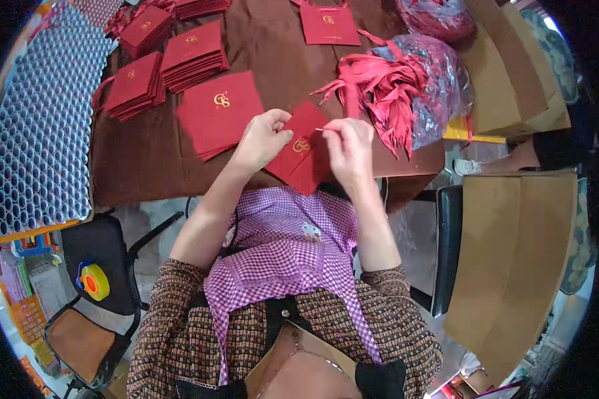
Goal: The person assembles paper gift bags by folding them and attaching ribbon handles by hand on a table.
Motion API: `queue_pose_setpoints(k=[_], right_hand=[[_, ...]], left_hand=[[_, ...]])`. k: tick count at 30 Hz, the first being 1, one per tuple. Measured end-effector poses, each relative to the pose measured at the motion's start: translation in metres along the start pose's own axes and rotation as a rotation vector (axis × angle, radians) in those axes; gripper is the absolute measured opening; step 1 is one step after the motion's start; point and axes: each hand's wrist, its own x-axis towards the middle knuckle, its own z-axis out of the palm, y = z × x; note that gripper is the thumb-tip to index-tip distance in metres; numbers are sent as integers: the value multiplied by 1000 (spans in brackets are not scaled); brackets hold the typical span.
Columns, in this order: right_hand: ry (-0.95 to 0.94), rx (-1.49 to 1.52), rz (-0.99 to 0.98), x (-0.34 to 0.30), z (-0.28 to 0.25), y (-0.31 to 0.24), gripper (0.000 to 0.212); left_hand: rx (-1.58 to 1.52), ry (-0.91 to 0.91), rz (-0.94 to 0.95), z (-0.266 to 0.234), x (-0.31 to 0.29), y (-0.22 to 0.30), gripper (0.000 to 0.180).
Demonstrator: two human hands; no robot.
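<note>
A flat red paper bag with a gold emblem (294,163) lies at a slant between my hands, over the table's near edge. My left hand (265,138) is closed in a pinch at its upper left side; what the fingertips hold, if anything, is too small to make out. Over the bag's right side, my right hand (349,147) is closed, with a thin pale needle-like stick (320,129) poking out between thumb and finger toward the left. Just left of my left hand rests a stack of larger-looking red bags (213,120).
Several stacks of red bags (192,56) stand at the far left. A heap of red ribbons (386,90) spills from a clear plastic bag (439,80) on the right. One bag with ribbon handles (329,26) lies at the back. Cardboard boxes (512,266) flank the right side.
</note>
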Motion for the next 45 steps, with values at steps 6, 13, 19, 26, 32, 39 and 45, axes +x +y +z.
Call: queue_pose_setpoints(k=[6, 13, 19, 26, 32, 39, 45], right_hand=[[18, -76, 48, -12, 20, -3, 8], [110, -155, 9, -9, 10, -12, 9], [146, -214, -51, -4, -19, -31, 12], [129, -254, -152, 5, -48, -55, 16], [124, -258, -171, 4, -54, -58, 15], [62, -262, -88, -3, -29, -28, 11], [11, -310, -9, -18, -11, 1, 9]], left_hand=[[145, 53, 34, 7, -4, 5, 31], [-262, -46, 40, 2, -7, 6, 35], [-624, -216, -117, -3, -17, 36, 32], [-815, -298, -39, -6, -25, 44, 30], [-812, -284, 1, -7, -34, 56, 28], [-534, -188, 16, 17, -24, 44, 33], [-352, -102, -153, 52, 0, 11, 31]])
